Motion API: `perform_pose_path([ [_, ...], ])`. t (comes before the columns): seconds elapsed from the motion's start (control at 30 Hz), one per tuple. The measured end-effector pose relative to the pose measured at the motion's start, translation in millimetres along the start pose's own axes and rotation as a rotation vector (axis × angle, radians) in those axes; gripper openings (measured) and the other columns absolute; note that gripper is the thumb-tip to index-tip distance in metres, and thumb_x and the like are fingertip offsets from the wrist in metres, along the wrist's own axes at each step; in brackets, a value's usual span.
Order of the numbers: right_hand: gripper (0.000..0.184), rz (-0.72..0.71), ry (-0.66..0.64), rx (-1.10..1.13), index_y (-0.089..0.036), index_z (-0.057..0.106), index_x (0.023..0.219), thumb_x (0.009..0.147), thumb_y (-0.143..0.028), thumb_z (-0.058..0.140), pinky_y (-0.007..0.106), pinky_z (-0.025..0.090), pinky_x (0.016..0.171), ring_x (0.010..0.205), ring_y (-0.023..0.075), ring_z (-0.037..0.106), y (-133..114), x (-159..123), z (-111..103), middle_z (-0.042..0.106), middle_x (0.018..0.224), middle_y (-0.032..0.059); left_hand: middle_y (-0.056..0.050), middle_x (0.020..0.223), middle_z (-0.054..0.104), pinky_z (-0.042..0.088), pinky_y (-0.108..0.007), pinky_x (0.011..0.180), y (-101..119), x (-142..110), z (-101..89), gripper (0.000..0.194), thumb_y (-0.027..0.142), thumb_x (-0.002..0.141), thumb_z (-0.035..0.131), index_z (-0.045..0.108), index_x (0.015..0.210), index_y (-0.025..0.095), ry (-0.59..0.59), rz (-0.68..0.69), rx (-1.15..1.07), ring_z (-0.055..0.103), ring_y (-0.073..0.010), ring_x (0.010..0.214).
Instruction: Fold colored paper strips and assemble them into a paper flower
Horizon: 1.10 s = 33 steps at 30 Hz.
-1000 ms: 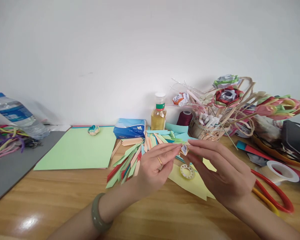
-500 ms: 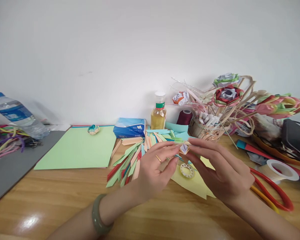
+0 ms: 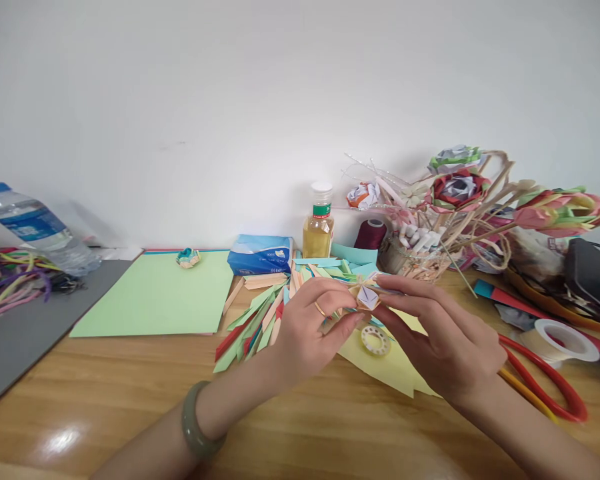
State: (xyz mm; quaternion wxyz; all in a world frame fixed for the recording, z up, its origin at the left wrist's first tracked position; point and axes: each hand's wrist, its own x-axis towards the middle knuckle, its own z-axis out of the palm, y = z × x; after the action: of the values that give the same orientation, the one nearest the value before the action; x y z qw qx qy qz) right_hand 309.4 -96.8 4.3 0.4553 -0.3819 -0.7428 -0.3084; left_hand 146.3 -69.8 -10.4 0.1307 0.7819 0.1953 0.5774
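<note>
A small folded paper piece (image 3: 368,298), white in the middle with a pale orange edge, is held up between my two hands above the table. My left hand (image 3: 313,320), with a ring on one finger, pinches its left side. On the right side, the fingertips of my right hand (image 3: 443,333) grip it, and they cover part of its edge. Just below the piece lies a roll of clear tape (image 3: 375,340) on yellow paper (image 3: 380,370). Folded paper strips (image 3: 253,333) in green, red, peach and blue spread out behind and left of my left hand.
Green paper sheets (image 3: 155,300) carry a small paper flower (image 3: 188,258). Behind stand a tissue pack (image 3: 260,255), a bottle of yellow liquid (image 3: 318,230) and a jar (image 3: 415,260) with paper flowers. Red-handled scissors (image 3: 555,393) and a ribbon spool (image 3: 560,340) lie right.
The paper piece has tilted slightly so more of its white centre shows. My left fingers have curled a little more around its side. Both hands stay in nearly the same place.
</note>
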Motion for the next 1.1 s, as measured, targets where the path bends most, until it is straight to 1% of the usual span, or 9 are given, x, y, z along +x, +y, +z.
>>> perform_pose_path([
  [0.1,0.010,-0.039,-0.011,0.017,-0.018,0.058,0.078,0.075,-0.015,0.066,0.020,0.052,0.054,0.062,0.0123,0.068,1.1,-0.8,-0.8,0.073,0.079,0.0044,-0.005,0.081,0.060,0.051,-0.030,0.069,-2.3,1.4,-1.0,0.005,0.013,0.078,0.058,0.055,0.082,0.016,-0.028,0.025,-0.011,0.058,-0.0142,0.077],
  [0.3,0.010,-0.087,-0.045,0.060,-0.019,0.057,0.077,0.076,-0.013,0.065,0.021,0.053,0.054,0.063,0.0125,0.068,2.2,1.3,-3.8,0.072,0.080,0.0042,-0.006,0.083,0.059,0.050,-0.031,0.072,-5.5,2.2,-2.9,0.009,0.013,0.077,0.060,0.054,0.082,0.015,-0.045,0.097,-0.025,0.057,-0.0153,0.081],
  [0.43,0.011,-0.122,-0.045,0.085,-0.018,0.057,0.078,0.075,-0.012,0.066,0.021,0.052,0.055,0.063,0.0126,0.067,3.0,3.5,-5.7,0.072,0.078,0.0056,-0.006,0.083,0.059,0.050,-0.031,0.071,-4.6,2.3,-3.3,0.009,0.012,0.077,0.059,0.054,0.084,0.016,-0.050,0.102,-0.027,0.057,-0.0153,0.079],
  [0.6,0.010,-0.134,-0.065,0.113,-0.019,0.056,0.076,0.076,-0.015,0.065,0.021,0.051,0.053,0.062,0.0117,0.065,3.9,1.8,-7.0,0.070,0.074,0.0029,-0.005,0.080,0.059,0.050,-0.032,0.070,-1.4,2.1,-1.7,0.012,0.013,0.076,0.058,0.052,0.085,0.018,-0.043,0.106,-0.048,0.057,-0.0158,0.077],
  [0.7,0.009,-0.155,-0.087,0.154,-0.019,0.056,0.078,0.076,-0.014,0.064,0.020,0.051,0.054,0.064,0.0118,0.065,3.5,0.7,-6.5,0.068,0.071,0.0018,-0.005,0.078,0.059,0.050,-0.032,0.069,0.5,1.8,-0.9,0.012,0.014,0.076,0.057,0.051,0.086,0.017,-0.048,0.109,-0.067,0.057,-0.0157,0.076],
  [0.83,0.013,-0.139,-0.080,0.185,-0.017,0.057,0.081,0.074,-0.010,0.065,0.020,0.051,0.055,0.063,0.0118,0.064,2.6,2.3,-5.2,0.067,0.069,0.0024,-0.006,0.077,0.059,0.049,-0.031,0.069,1.7,1.7,-1.4,0.009,0.014,0.077,0.058,0.052,0.084,0.016,-0.055,0.064,-0.110,0.057,-0.0156,0.076],
  [0.9,0.014,-0.138,-0.079,0.190,-0.017,0.057,0.083,0.074,-0.010,0.065,0.021,0.051,0.055,0.063,0.0122,0.064,2.4,3.2,-5.4,0.067,0.069,0.0024,-0.006,0.077,0.059,0.049,-0.032,0.070,1.8,2.0,-2.1,0.007,0.014,0.077,0.057,0.053,0.082,0.015,-0.066,0.048,-0.128,0.057,-0.0161,0.077],
  [1.03,0.012,-0.157,-0.134,0.187,-0.019,0.058,0.087,0.078,-0.011,0.059,0.023,0.051,0.057,0.068,0.0133,0.065,2.9,3.8,-7.5,0.067,0.074,0.0028,-0.006,0.079,0.058,0.050,-0.033,0.071,2.0,2.9,-3.5,0.006,0.012,0.077,0.054,0.053,0.082,0.016,-0.090,0.060,-0.129,0.058,-0.0165,0.079],
  [1.1,0.012,-0.166,-0.134,0.189,-0.020,0.058,0.088,0.079,-0.012,0.058,0.023,0.051,0.058,0.069,0.0134,0.065,3.3,3.5,-8.5,0.067,0.075,0.0031,-0.007,0.080,0.058,0.050,-0.033,0.072,2.0,3.2,-3.7,0.007,0.011,0.077,0.053,0.053,0.081,0.016,-0.098,0.067,-0.129,0.058,-0.0167,0.080],
])
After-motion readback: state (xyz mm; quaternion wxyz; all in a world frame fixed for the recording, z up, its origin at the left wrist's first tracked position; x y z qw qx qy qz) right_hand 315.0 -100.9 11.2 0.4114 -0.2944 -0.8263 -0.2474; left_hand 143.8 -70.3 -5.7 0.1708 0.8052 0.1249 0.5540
